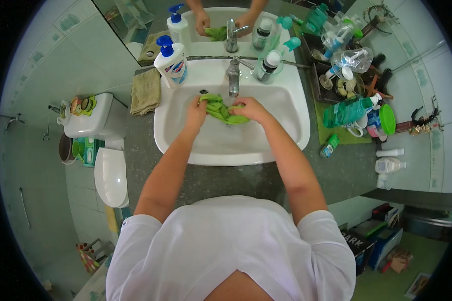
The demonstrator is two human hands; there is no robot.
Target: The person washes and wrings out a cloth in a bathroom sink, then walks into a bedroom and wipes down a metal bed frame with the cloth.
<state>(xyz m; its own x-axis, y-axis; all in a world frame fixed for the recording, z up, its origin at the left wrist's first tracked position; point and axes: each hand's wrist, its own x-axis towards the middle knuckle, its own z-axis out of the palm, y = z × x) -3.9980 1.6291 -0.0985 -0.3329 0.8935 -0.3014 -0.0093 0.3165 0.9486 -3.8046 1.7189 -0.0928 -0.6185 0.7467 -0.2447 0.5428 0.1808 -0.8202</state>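
A bunched green cloth (219, 108) hangs between my two hands over the basin of the white sink (206, 159), just below the chrome faucet (233, 78). My left hand (196, 113) grips the cloth's upper left part, fingers closed on it. On the other side my right hand (251, 108) pinches the cloth's right part between thumb and fingers. Whether water is running from the faucet I cannot tell. The mirror behind the sink repeats the hands and the cloth.
A soap pump bottle (172, 62) stands on the sink's left rim beside a folded tan towel (145, 91). At the back right rim is a black-capped bottle (269, 65). A green mouthwash bottle (346, 113) and other toiletries crowd the right counter. A toilet (111, 175) is at left.
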